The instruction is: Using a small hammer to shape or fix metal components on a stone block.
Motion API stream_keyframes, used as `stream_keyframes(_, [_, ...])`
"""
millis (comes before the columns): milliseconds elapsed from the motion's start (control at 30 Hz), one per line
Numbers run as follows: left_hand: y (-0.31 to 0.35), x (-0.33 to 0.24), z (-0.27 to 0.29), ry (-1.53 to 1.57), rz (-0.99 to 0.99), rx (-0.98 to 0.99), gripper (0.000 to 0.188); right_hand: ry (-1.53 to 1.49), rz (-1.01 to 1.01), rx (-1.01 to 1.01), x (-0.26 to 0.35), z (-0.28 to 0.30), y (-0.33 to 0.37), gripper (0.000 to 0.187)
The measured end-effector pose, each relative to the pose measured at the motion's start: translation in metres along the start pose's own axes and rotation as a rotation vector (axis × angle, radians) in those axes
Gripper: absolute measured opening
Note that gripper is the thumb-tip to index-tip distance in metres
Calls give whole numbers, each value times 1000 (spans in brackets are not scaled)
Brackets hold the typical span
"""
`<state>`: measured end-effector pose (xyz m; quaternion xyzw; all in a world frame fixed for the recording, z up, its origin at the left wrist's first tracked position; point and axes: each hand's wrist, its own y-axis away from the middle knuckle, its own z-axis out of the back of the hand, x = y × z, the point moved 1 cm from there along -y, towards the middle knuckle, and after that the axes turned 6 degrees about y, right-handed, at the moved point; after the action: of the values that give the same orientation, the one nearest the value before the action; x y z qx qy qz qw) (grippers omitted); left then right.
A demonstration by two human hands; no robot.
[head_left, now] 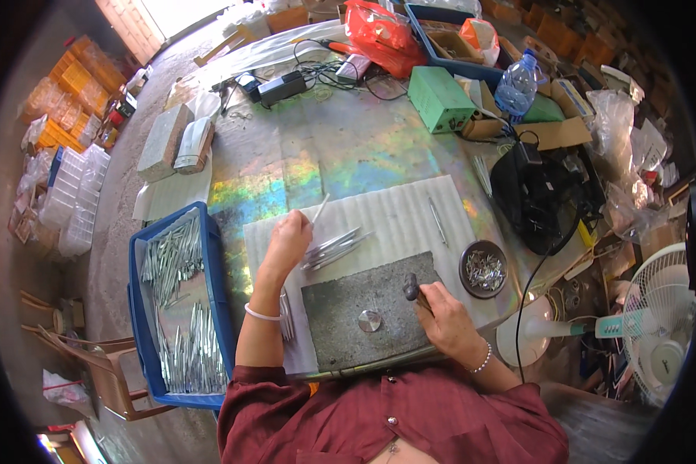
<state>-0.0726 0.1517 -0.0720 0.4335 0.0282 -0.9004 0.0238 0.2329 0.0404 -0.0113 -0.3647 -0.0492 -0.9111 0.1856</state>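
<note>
My left hand (288, 238) is closed around a thin pale metal stick (322, 206), whose end points up and away. Gripped in my right hand (450, 323) is a small hammer (411, 288), its dark head just above the grey slab (336, 298). A round shiny metal piece (370, 321) rests on that slab, to the left of the hammer. Beside my left hand, several slim silver sticks (336, 249) lie in a loose pile on the white foam sheet (394, 205). Another single stick (438, 222) lies farther right, near a round dish (463, 271) of small metal bits.
At left, a blue tray (228, 340) holds bundles of silver sticks. Grey blocks (162, 143), cables and a power adapter (282, 88) sit at the far side. A green box (441, 100), a water bottle (518, 85) and a white fan (661, 325) stand right.
</note>
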Motion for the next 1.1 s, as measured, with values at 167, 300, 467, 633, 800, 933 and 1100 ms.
stream_keyframes(167, [24,-29,20,96,-89,-289,11,-139,-10,-111,-18,4,6,27])
stream_keyframes(300, [84,-82,48,323,-1,-359,5,-4,-200,-311,-45,36,0,22])
stream_keyframes(467, [135,-95,51,532,106,-221,9,48,-347,-395,-104,62,-10,23])
stream_keyframes(633, [164,-103,42,291,41,-20,10,402,-337,-281,-121,56,-10,23])
stream_keyframes(800, [174,-112,32,233,21,-10,11,428,-410,-186,-124,54,-14,19])
stream_keyframes(933, [172,-110,23,245,35,10,12,359,-389,-209,-126,54,-14,17])
stream_keyframes(1100, [172,-96,3,196,-25,56,15,78,-420,-236,-123,60,-8,17])
